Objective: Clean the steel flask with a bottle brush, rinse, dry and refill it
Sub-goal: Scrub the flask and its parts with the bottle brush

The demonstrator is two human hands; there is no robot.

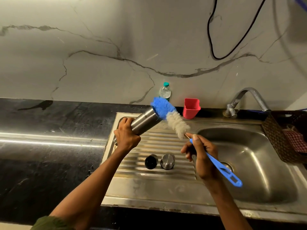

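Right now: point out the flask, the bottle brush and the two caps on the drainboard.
steel flask (pixel 144 122), head view, on its bare steel side above the left hand.
bottle brush (pixel 177 122), head view, on the white bristles.
black cap (pixel 150 161), head view, on its top.
steel cap (pixel 167 161), head view, on its top.

Veined marble wall (pixel 116 39) rises behind a dark, possibly granite, counter (pixel 49 146).

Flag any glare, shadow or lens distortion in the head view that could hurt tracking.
Head view: a bright glare streak crosses the black counter; wide-angle bending curves the counter edge and the sink rim; the brush bristles look soft; the top right corner is dim; the flask shows only mild reflections.
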